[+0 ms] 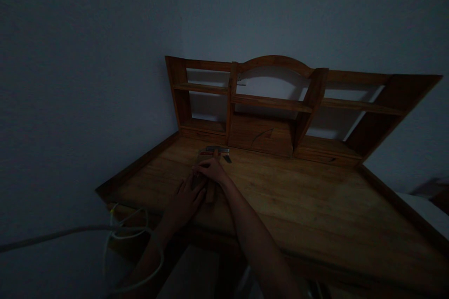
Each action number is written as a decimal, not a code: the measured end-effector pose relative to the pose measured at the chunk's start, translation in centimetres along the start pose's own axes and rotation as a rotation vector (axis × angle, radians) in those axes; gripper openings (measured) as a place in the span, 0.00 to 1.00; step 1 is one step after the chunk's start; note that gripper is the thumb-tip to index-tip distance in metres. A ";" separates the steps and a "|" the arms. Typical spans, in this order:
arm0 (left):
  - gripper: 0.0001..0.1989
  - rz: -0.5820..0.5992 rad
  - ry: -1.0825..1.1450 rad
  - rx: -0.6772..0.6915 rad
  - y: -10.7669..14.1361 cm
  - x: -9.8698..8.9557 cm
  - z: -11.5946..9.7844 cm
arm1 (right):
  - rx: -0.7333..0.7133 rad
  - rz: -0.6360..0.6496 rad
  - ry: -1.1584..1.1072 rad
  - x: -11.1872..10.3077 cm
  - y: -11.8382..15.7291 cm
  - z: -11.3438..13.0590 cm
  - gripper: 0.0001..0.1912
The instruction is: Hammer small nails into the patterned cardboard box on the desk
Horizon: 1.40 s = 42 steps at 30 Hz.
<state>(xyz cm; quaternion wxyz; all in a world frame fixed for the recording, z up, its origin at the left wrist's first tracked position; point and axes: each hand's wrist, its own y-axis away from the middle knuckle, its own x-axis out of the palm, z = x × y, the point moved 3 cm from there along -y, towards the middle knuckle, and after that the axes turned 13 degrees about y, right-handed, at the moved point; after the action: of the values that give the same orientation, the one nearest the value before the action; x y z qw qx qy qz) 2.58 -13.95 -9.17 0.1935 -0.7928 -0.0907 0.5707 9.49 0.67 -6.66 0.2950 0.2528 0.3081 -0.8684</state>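
The scene is very dim. My left hand (188, 197) lies at the front left of the wooden desk, its fingers apart and resting against a brown, block-like thing. Just beyond it, my right hand (211, 171) reaches in from the right, thumb and fingers closed together close to the left fingertips. Whatever is in that pinch is too small and dark to make out. A brown strip-like piece (210, 192) sticks out below the right hand. Behind the hands lie a silvery flat bar (221, 150) with a red edge beside it and a small dark flat piece (227, 159).
A wooden hutch (266, 100) with open shelves stands along the desk's back. The desk (298, 196) has raised side edges. A pale cable (87, 229) loops across the lower left, over my left forearm. Walls rise behind and to the left.
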 end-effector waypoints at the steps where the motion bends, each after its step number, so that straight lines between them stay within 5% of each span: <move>1: 0.23 0.003 -0.005 0.004 0.0 0.1 0.1 | -0.006 0.019 -0.003 0.0 0.1 0.1 0.16; 18: 0.22 0.053 -0.084 0.094 0.3 0.9 0.9 | -0.039 0.147 0.002 0.2 0.2 0.6 0.13; 25: 0.23 -0.002 -0.033 -0.002 0.1 0.0 0.0 | -0.035 0.145 -0.071 -0.1 0.1 0.4 0.18; 34: 0.22 0.038 -0.042 0.026 0.2 0.2 0.3 | -0.053 0.269 -0.097 0.3 0.1 0.2 0.17; 42: 0.21 0.041 -0.026 0.032 0.1 0.3 0.5 | -0.026 0.252 -0.120 -0.3 0.1 0.7 0.16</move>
<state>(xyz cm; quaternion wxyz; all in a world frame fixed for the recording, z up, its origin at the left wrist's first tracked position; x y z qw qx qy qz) 2.25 -13.84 -9.63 0.1933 -0.7837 -0.0680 0.5863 9.58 0.25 -6.02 0.4228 0.2334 0.2670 -0.8339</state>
